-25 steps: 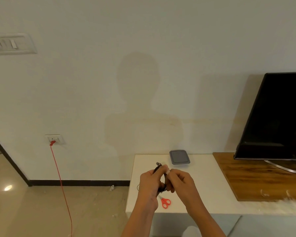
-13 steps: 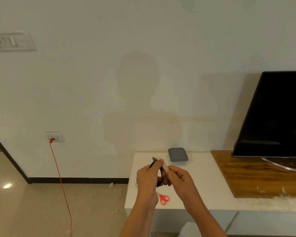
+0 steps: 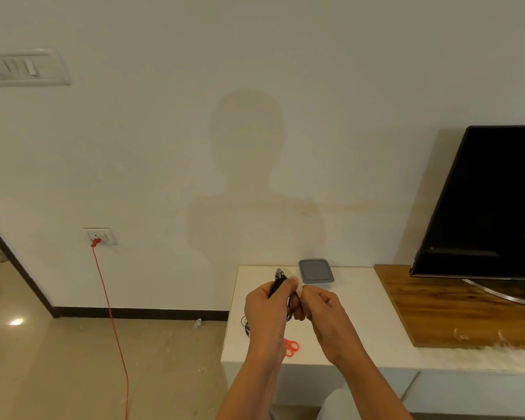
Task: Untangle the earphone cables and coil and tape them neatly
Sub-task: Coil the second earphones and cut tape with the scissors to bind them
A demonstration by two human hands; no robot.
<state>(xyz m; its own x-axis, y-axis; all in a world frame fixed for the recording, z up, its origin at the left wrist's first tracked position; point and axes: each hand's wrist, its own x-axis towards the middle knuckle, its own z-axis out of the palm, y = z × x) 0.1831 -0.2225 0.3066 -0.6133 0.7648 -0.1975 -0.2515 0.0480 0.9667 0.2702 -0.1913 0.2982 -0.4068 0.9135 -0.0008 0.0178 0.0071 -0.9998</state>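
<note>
My left hand (image 3: 265, 304) grips a coiled black earphone cable (image 3: 278, 281) above the white table (image 3: 361, 316); its metal plug tip sticks up past my fingers. My right hand (image 3: 322, 310) is held against the left and pinches a pale strip of tape (image 3: 297, 287) at the coil. A short loop of black cable (image 3: 245, 324) shows on the table left of my left wrist. Red-handled scissors (image 3: 291, 347) lie on the table below my hands, partly hidden by my left forearm.
A grey lidded box (image 3: 315, 270) sits at the back of the table. A wooden board (image 3: 455, 307) carries a black TV (image 3: 491, 207) on the right. A red cord (image 3: 112, 322) hangs from a wall socket (image 3: 100, 236) to the floor on the left.
My hands have stayed together on the coil, shifting only slightly. The view has drifted a little.
</note>
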